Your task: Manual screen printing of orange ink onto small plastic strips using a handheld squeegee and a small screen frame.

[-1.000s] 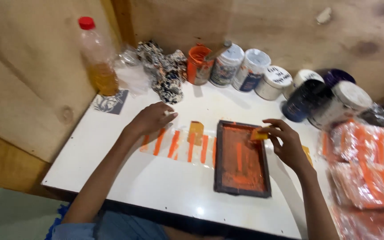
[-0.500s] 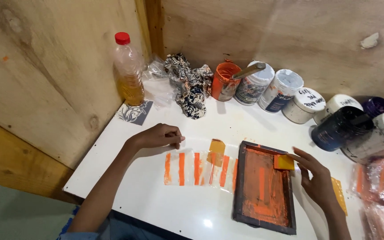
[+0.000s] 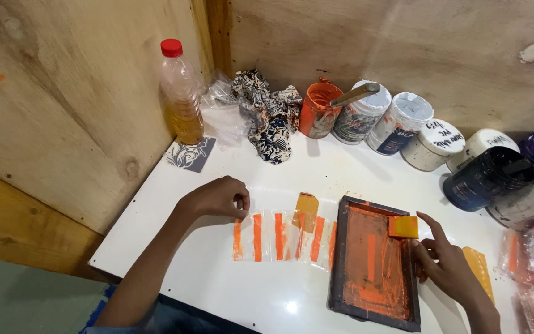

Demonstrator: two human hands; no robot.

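On the white table (image 3: 174, 247) | left hand (image 3: 216, 198) now pinches the striped clear strip (image 3: 282, 238) at its left end, fingers closed on it | right hand (image 3: 446, 266) has slid an orange squeegee (image 3: 403, 227) to the printing frame's (image 3: 372, 263) top-right corner, fingertips loosely touching | pass looks finished.

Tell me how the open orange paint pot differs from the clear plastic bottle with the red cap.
The open orange paint pot is short, wide and lidless, with a stick resting across it; the clear plastic bottle with the red cap is tall, slim and capped. The pot is opaque orange; the bottle shows amber liquid. Both stand upright by the wooden wall.
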